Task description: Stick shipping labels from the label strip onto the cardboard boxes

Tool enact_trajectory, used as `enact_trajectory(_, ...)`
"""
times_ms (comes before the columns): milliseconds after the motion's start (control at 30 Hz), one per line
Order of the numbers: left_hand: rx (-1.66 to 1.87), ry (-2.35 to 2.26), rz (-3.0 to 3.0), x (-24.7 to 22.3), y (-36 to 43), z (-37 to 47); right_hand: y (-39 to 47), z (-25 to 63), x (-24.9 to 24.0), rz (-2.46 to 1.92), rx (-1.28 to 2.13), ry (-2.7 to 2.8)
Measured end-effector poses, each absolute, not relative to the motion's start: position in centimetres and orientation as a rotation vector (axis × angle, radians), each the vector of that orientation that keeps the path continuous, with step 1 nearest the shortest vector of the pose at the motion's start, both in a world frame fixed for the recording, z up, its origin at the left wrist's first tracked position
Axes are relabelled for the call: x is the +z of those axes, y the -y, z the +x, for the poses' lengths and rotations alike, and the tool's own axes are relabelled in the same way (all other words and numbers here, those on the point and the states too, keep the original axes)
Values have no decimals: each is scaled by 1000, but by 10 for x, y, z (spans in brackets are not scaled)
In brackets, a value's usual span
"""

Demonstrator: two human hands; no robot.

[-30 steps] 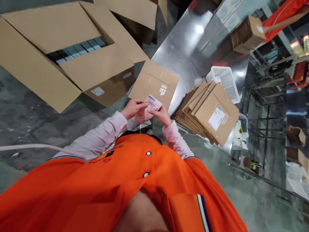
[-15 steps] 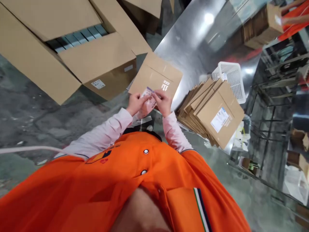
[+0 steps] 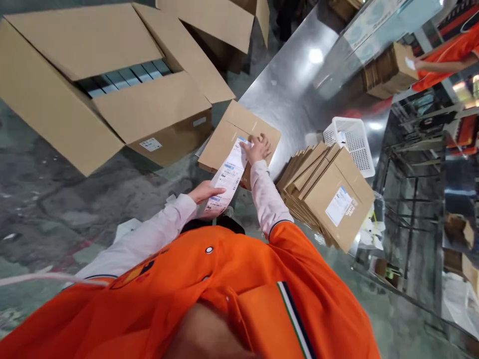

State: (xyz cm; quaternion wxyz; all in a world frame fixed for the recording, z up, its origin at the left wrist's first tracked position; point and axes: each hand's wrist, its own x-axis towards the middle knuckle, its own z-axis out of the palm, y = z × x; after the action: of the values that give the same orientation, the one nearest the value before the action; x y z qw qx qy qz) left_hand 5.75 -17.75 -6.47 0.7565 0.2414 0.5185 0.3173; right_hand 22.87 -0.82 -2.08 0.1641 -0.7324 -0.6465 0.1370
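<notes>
My left hand [image 3: 205, 192] is closed on the lower part of a long strip of printed shipping labels [image 3: 229, 172], its thumb on top. The strip slants upward to a flat brown cardboard carton [image 3: 228, 122], where its blue-edged upper end lies on the carton's face. My right hand [image 3: 259, 148] rests on the carton at that end, fingers spread, with the thumb touching the label. Whether its fingertips also pinch the label's edge is hard to see. The carton lies at the near end of a shiny metal table [image 3: 284, 75].
To the right leans a stack of flat cartons [image 3: 337, 194], its front one labelled. Behind it stands a white plastic basket [image 3: 352, 142]. A large open box [image 3: 168, 134] with dark packages inside is on the left. At upper right, a co-worker's arm [image 3: 445, 62] reaches to more cartons.
My hands have moved apart: the right up onto the carton with the label's upper end, the left down along the strip. The strip, bunched between both hands before, is now stretched out.
</notes>
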Motion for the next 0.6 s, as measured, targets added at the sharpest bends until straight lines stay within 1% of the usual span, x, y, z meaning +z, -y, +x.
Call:
enact_trajectory(100, 608, -1177, 565, -68, 182, 51, 14, 214, -25, -1960, 272, 2208)
enact_trajectory(200, 537, -1262, 755, -71, 189, 37, 10, 204, -29, -1859, 400, 2478)
enact_trajectory(300, 471, -1367, 1026, -70, 195, 13, 21, 203, -26, -2029, 475, 2253)
enact_trajectory(367, 347, -1441, 1209, -64, 195, -4, 52, 209, -22, -2036, 566, 2072)
enact_trajectory(500, -46, -1385, 1610, -42, 179, -22, 173, 235, -14, -1631, 951, 1843)
enact_trajectory(533, -125, -1342, 1716, -34, 172, -18, 207, 244, -13, -1564, 998, 1701)
enact_trajectory(600, -183, -1267, 1918, -12, 154, 1, 263, 269, -16, -1622, 1009, 1274)
